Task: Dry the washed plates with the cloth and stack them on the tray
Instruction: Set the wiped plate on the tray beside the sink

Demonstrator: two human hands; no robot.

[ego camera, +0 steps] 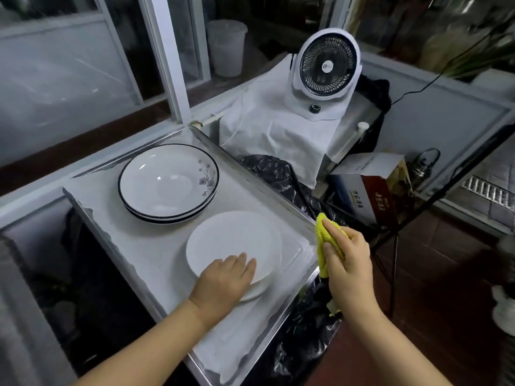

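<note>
A metal tray (97,215) lined with white cloth carries two stacks. At its far side sits a stack of black-rimmed white plates (168,181) with a flower print. Nearer to me lies a stack of plain white plates (234,240). My left hand (223,281) rests flat on the near edge of the plain stack, fingers straight. My right hand (348,263) hovers just off the tray's right edge, gripping a bunched yellow cloth (324,238).
A white desk fan (324,68) stands on a white cloth-covered surface behind the tray. A cardboard box (370,185) and black plastic sheeting (278,174) lie to the right. Window frames run along the left. A dark rack leg (434,201) slants at right.
</note>
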